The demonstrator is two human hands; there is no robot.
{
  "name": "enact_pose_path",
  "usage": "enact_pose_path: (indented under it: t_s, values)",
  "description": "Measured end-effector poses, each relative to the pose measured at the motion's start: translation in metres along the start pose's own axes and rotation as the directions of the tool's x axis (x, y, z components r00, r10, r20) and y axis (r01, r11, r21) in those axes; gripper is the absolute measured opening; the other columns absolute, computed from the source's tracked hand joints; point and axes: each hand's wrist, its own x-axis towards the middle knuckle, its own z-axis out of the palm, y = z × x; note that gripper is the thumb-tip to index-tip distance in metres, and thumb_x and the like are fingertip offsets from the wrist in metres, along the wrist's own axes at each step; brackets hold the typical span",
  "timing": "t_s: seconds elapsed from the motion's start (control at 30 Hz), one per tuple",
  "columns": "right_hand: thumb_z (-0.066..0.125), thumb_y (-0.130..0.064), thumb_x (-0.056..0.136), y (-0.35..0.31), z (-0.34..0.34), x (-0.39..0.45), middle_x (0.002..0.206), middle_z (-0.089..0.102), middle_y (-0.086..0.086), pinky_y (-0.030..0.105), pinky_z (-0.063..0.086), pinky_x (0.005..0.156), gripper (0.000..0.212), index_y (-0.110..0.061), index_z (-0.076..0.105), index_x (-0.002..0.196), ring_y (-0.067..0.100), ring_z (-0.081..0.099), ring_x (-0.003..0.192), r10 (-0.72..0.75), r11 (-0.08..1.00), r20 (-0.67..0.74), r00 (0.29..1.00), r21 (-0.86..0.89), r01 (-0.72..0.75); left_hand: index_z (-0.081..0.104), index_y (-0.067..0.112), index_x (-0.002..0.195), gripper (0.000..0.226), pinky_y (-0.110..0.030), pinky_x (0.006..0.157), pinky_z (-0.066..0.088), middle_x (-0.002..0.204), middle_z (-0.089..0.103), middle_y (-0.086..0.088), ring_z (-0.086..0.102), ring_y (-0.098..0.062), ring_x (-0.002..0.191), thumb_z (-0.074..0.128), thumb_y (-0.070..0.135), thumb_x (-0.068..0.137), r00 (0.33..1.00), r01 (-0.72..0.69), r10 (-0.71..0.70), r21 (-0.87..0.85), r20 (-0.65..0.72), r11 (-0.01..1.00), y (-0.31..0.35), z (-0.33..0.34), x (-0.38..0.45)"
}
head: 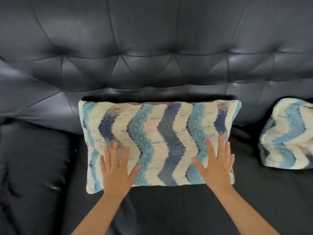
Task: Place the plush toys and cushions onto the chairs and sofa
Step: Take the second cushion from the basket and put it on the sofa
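Observation:
A rectangular cushion (162, 133) with blue, teal and cream zigzag stripes leans against the backrest of a black leather sofa (152, 48), its lower edge on the seat. My left hand (116, 172) lies flat on the cushion's lower left part, fingers spread. Flat on the lower right part rests my right hand (215, 165), fingers also spread. Neither hand grips the cushion. A second cushion (288, 134) with the same pattern stands on the seat at the right edge, partly cut off by the frame.
The sofa's tufted backrest fills the upper half of the view. A padded black armrest (28, 167) rises at the left. Dark seat fabric (169, 209) stretches below the cushion, between my forearms.

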Motion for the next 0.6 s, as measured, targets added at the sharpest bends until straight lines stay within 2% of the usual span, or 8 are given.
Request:
enact_pose_path:
  t_s: [0.13,0.23,0.3,0.37,0.4,0.47,0.5,0.6]
  values:
    - [0.011,-0.067,0.085,-0.029,-0.006,0.036,0.147,0.011,0.008,0.069,0.02,0.098,0.064,-0.029,0.027,0.134,0.037,0.01,0.13,-0.174,0.985,-0.19,0.966,-0.031,0.171,0.022,0.03,0.135,0.056,-0.047,0.112,0.006,0.155,-0.016,0.002,-0.014,-0.023,0.143,0.018,0.061,0.089,0.957,-0.139,0.134,0.001,-0.256,0.99,0.004,-0.006,0.036]
    - [0.015,-0.064,0.087,-0.039,0.006,0.054,0.153,-0.011,-0.005,0.054,-0.001,0.108,0.053,-0.037,0.015,0.132,0.036,0.001,0.134,-0.251,0.968,-0.303,0.919,-0.054,0.247,0.001,0.039,0.142,0.06,-0.049,0.114,0.002,0.153,-0.022,0.005,-0.018,-0.022,0.142,0.019,0.06,0.089,0.922,-0.158,0.171,0.065,-0.347,0.985,0.001,0.011,0.051]
    - [0.011,-0.063,0.088,-0.037,0.032,0.062,0.151,0.007,0.005,0.05,-0.007,0.108,0.054,-0.038,0.019,0.135,0.035,0.001,0.134,-0.263,0.963,-0.174,0.949,-0.105,0.248,0.01,0.035,0.143,0.061,-0.055,0.113,0.002,0.156,-0.008,-0.005,-0.009,-0.031,0.142,0.012,0.062,0.089,0.955,-0.113,0.133,0.089,-0.264,0.99,-0.005,0.036,0.055]
    - [0.001,-0.063,0.087,-0.033,0.062,0.073,0.153,0.017,0.009,0.053,-0.005,0.105,0.062,-0.036,0.018,0.139,0.033,0.001,0.136,-0.257,0.944,0.021,0.966,-0.207,0.256,0.033,0.023,0.136,0.065,-0.071,0.099,0.019,0.148,0.029,-0.02,0.019,-0.045,0.134,0.007,0.06,0.089,0.993,-0.049,0.063,0.138,-0.097,0.989,-0.009,0.062,0.063]
    - [-0.005,-0.065,0.083,-0.031,0.075,0.079,0.154,0.004,0.006,0.055,-0.009,0.105,0.066,-0.037,0.008,0.141,0.03,-0.008,0.138,-0.233,0.936,0.09,0.968,-0.249,0.248,0.041,0.02,0.132,0.065,-0.074,0.092,0.024,0.141,0.039,-0.023,0.029,-0.049,0.129,0.009,0.058,0.09,0.999,-0.018,0.022,0.153,-0.028,0.988,-0.007,0.072,0.068]
    - [-0.01,-0.065,0.072,-0.03,0.088,0.091,0.144,-0.025,-0.004,0.058,-0.016,0.106,0.067,-0.041,-0.018,0.134,0.027,-0.023,0.137,-0.153,0.948,0.206,0.966,-0.247,0.203,0.044,0.018,0.131,0.061,-0.076,0.089,0.026,0.138,0.043,-0.025,0.038,-0.051,0.125,0.023,0.054,0.087,0.998,0.042,-0.05,0.161,0.045,0.986,0.002,0.077,0.076]
    - [-0.008,-0.066,0.072,-0.03,0.087,0.091,0.144,-0.024,-0.005,0.059,-0.015,0.106,0.066,-0.041,-0.02,0.132,0.029,-0.021,0.138,-0.163,0.958,0.197,0.967,-0.204,0.203,0.042,0.018,0.132,0.059,-0.075,0.091,0.026,0.138,0.043,-0.025,0.038,-0.05,0.125,0.026,0.051,0.086,0.998,0.054,-0.059,0.156,0.028,0.986,0.006,0.076,0.076]
    - [0.007,-0.066,0.085,-0.022,0.073,0.055,0.155,0.006,0.004,0.06,-0.003,0.106,0.063,-0.038,0.009,0.141,0.026,-0.01,0.139,-0.268,0.962,-0.034,0.963,-0.072,0.265,0.035,0.021,0.133,0.055,-0.069,0.099,0.021,0.14,0.038,-0.025,0.024,-0.043,0.131,0.017,0.053,0.092,0.99,0.005,0.005,0.071,-0.139,0.997,-0.001,0.065,0.049]
